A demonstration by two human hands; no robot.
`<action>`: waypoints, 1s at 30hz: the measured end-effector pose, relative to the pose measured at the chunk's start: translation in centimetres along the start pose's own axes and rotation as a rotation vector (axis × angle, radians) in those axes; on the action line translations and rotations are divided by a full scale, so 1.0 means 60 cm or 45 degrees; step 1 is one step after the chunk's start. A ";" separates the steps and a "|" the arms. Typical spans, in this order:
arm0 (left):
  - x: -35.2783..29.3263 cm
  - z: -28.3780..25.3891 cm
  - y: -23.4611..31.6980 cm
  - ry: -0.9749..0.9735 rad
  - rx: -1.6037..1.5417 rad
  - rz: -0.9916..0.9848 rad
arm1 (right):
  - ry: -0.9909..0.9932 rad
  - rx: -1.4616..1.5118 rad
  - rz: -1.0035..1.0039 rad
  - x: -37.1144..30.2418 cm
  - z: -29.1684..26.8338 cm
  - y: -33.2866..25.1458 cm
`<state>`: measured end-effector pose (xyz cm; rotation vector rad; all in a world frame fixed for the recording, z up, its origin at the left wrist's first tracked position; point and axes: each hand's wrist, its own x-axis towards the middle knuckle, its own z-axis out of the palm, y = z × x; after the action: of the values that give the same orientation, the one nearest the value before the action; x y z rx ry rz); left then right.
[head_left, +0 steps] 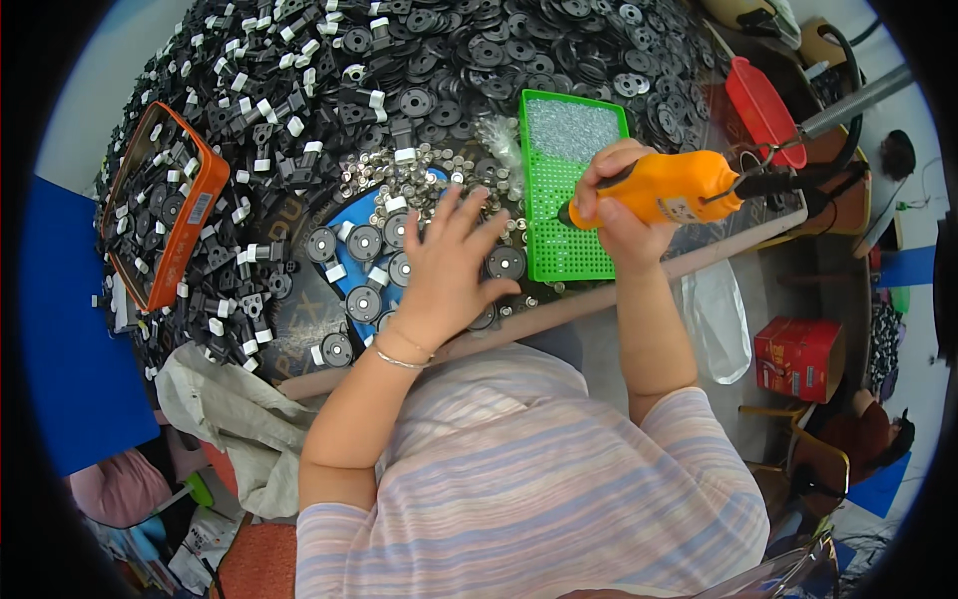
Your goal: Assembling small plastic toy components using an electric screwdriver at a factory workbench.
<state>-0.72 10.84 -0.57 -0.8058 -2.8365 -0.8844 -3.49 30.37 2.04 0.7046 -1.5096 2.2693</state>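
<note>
My right hand is wrapped round an orange electric screwdriver, which points left with its dark nose above the green perforated tray. Small silver screws lie heaped at the far end of that tray. With fingers spread, my left hand rests over black caster wheels on a blue mat. One black wheel with a white tab shows beside the hand, and another wheel lies by its thumb. Whatever is under the palm is hidden. Small round metal parts are piled beyond my fingers.
Black parts with white tabs and black discs cover the far table. An orange-rimmed bin leans at left. At right are a red tray, a hanging spring and the screwdriver's cable. A pale edge strip borders the table.
</note>
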 end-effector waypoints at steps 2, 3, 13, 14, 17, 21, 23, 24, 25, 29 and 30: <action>0.007 -0.008 -0.016 0.054 0.078 -0.051 | 0.029 -0.056 -0.046 0.001 -0.005 0.006; 0.009 -0.010 -0.026 0.064 0.105 -0.077 | 0.036 -0.062 -0.046 0.000 -0.008 0.007; 0.028 -0.010 -0.062 0.060 -0.004 -0.054 | 0.042 -0.071 -0.019 0.003 -0.007 0.007; 0.030 -0.009 -0.063 0.058 -0.005 -0.053 | 0.044 -0.072 -0.020 0.003 -0.007 0.006; 0.032 -0.011 -0.068 -0.009 -0.024 -0.002 | 0.050 -0.040 -0.012 0.003 -0.004 0.005; 0.033 -0.019 -0.073 -0.087 -0.065 -0.002 | 0.054 -0.028 0.003 0.003 -0.002 0.004; 0.033 -0.021 -0.076 -0.102 -0.083 -0.009 | 0.052 -0.060 0.001 0.003 -0.003 0.006; 0.034 -0.022 -0.077 -0.123 -0.086 0.005 | 0.034 -0.058 0.014 0.002 -0.005 0.006; 0.034 -0.023 -0.078 -0.144 -0.088 0.019 | 0.014 -0.054 0.028 0.002 -0.006 0.006; 0.036 -0.024 -0.084 -0.184 -0.128 0.018 | 0.010 -0.078 0.006 0.002 -0.006 0.006; 0.037 -0.025 -0.083 -0.208 -0.131 0.002 | 0.036 -0.065 0.017 0.004 -0.003 0.004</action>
<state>-5.24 7.57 -1.44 -0.9333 -2.9489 -1.0159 -3.83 30.46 1.93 0.6477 -1.5576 2.2328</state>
